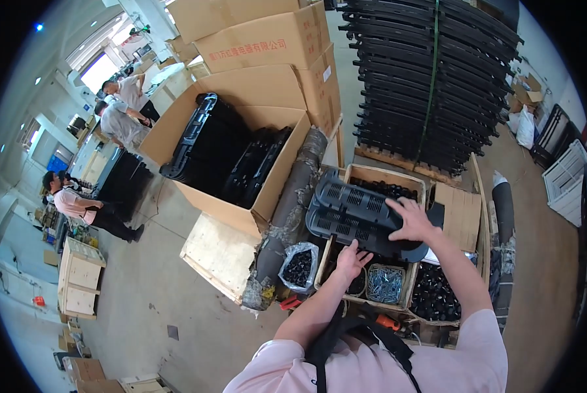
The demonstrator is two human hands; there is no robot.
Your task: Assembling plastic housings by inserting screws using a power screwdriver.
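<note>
Resting spread right hand (pixel 412 221) on upper black vented cover (pixel 355 200), poising left hand (pixel 352 262) at near edge of lower black cover (pixel 346 228); unable to tell either grip.

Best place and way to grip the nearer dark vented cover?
Probably the near long edge of the nearer vented cover, from the wearer's side, around the left hand: that edge faces the person, while the farther vented cover crowds its other long side.

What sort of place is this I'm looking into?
Probably a factory or assembly workshop: there's a tall strapped stack of black parts, a compartment's worth of loose silver fasteners, and black vented panels at the right hand.
</note>
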